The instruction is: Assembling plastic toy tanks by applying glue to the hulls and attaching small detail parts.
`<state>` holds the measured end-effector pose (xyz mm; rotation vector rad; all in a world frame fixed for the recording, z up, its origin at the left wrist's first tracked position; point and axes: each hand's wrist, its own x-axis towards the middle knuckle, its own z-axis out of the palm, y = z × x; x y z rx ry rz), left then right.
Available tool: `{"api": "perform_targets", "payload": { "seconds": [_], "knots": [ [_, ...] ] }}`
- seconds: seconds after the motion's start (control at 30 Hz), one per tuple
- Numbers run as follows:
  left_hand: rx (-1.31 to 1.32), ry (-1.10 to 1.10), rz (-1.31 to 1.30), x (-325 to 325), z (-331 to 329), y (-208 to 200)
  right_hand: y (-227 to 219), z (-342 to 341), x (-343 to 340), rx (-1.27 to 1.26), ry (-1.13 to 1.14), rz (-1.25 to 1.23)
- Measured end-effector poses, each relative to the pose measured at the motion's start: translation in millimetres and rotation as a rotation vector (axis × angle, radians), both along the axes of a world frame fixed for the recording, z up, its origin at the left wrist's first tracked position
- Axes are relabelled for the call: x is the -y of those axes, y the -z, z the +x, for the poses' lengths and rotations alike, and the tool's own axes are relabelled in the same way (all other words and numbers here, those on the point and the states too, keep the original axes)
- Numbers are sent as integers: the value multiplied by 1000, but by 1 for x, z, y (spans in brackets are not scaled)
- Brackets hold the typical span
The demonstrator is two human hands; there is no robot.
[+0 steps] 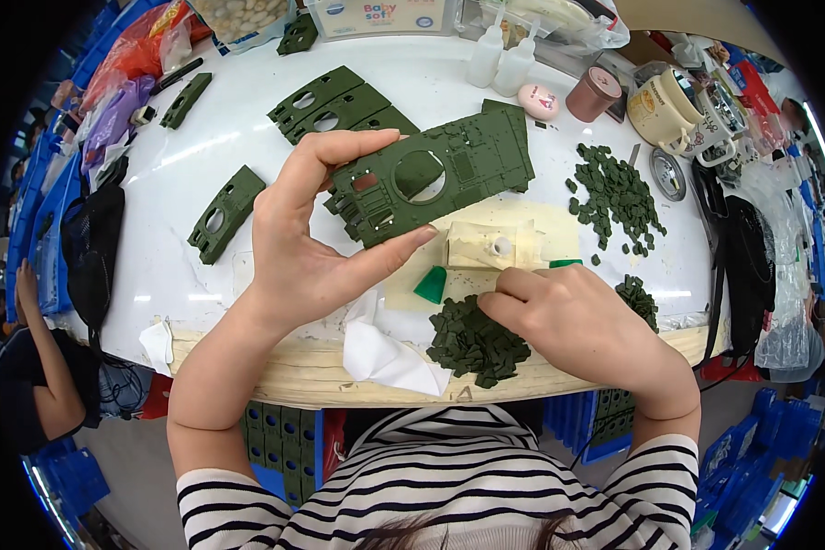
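Note:
A dark green plastic model tank hull (467, 151) with a round hole in it is tilted up above the table. My left hand (293, 215) grips its left end between thumb and fingers. Fingers curled together, my right hand (582, 325) is at the upper right edge of a heap of small dark green plastic pieces (477, 353). Whatever its fingertips pinch, if anything, is hidden. Just beyond that hand stands a cream-coloured block (463, 247) with a small white nozzle-like top. A bright green wedge (430, 284) lies beside the block.
More green hulls (325, 101) lie at the back, and single ones (226, 214) at the left. Loose green pieces (610, 192) spread out on the right. A white tissue (380, 353) rests by the front edge. Squeeze bottles (488, 55) and a cream mug (658, 103) stand farther back.

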<state>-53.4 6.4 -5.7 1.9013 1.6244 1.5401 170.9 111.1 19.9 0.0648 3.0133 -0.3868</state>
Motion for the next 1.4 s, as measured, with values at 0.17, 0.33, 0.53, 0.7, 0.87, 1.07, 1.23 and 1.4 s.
{"api": "perform_targets", "payload": {
  "seconds": [0.17, 0.33, 0.53, 0.7, 0.87, 1.07, 1.23, 1.4],
  "knots": [
    [4, 2, 4, 0, 1, 0, 4, -2, 3, 10, -52, 65],
    [-7, 1, 6, 0, 1, 1, 4, -2, 4, 3, -63, 78],
    [10, -20, 32, -2, 1, 2, 5, -1, 3, -108, -50, -39],
    [18, -21, 53, -1, 1, 1, -11, 0, 2, -402, 74, -478],
    [-10, 36, -42, 2, -1, -1, -24, 4, -5, -501, 256, -807],
    [141, 99, -60, 0, 5, -4, -30, 11, -17, -554, 418, -1144],
    [255, 208, -79, 2, 5, -4, -39, 16, -25, -532, 559, -1340],
    [406, 367, -156, 4, 7, -9, -40, 20, -34, -577, 544, -1332]
  ]
}}
